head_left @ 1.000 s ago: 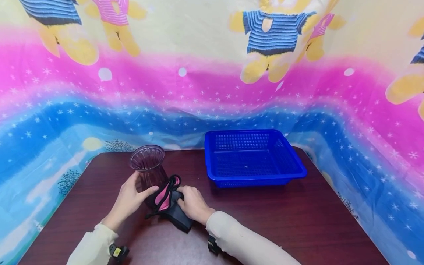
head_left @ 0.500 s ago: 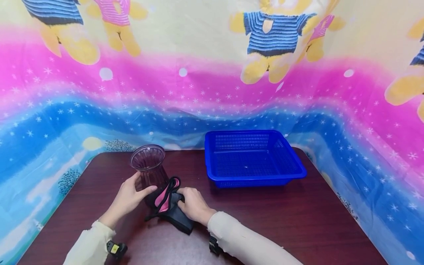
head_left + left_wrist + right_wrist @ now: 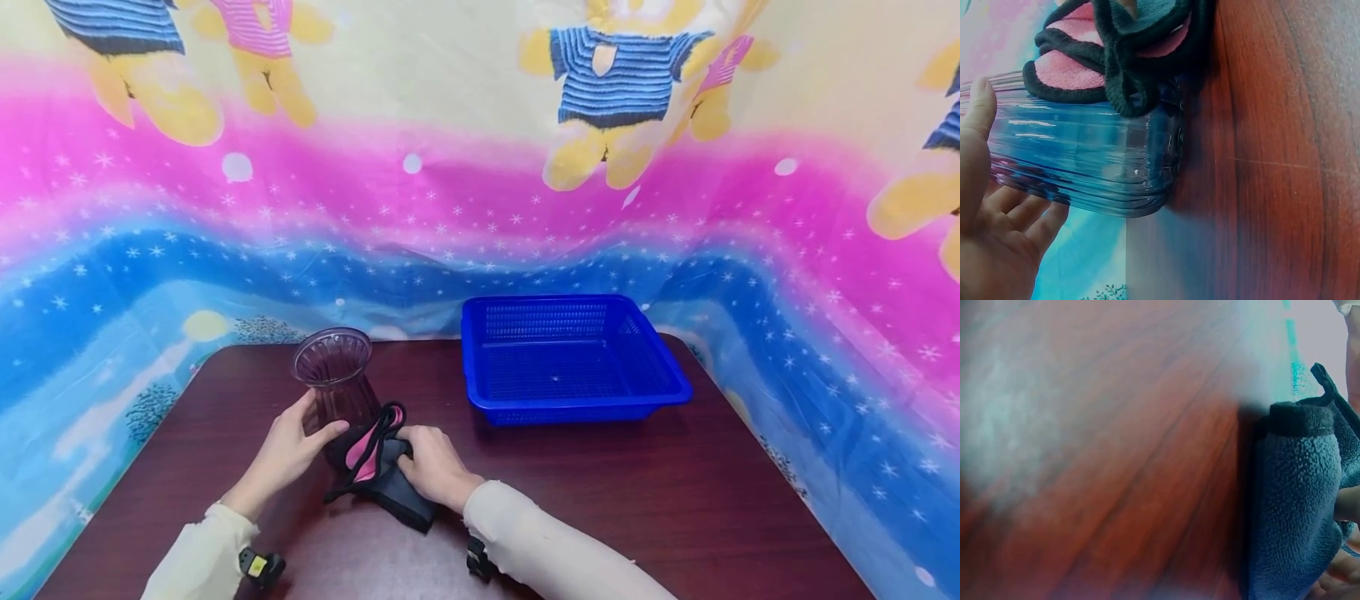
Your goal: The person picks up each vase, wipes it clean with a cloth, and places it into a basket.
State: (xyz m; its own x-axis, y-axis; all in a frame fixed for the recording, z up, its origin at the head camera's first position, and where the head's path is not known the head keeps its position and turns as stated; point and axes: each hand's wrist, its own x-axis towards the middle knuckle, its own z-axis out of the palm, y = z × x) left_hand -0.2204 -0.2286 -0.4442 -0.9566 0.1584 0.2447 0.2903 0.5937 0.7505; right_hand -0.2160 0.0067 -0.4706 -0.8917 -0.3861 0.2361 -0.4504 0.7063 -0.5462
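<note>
A clear, purple-tinted glass vase (image 3: 347, 398) with ribbed sides and a flared rim stands on the left part of the table. My left hand (image 3: 281, 450) holds its side, thumb in front and fingers behind, as the left wrist view shows on the ribbed glass (image 3: 1091, 150). With my right hand (image 3: 435, 467) I grip a folded grey and pink cleaning cloth (image 3: 397, 492) with black edging. The cloth lies against the vase's lower right side and hides part of it. In the right wrist view, fingers press into the fuzzy grey cloth (image 3: 1300, 487).
A blue plastic basket (image 3: 577, 404) with perforated walls stands at the back right of the dark red wooden table (image 3: 637, 500). Behind the table hangs a printed curtain (image 3: 420, 208) with bears. A black band with a small device (image 3: 261, 567) sits at the left wrist.
Both hands keep their holds. The cloth and right hand have shifted very slightly left and down in the head view; the vase stays in place.
</note>
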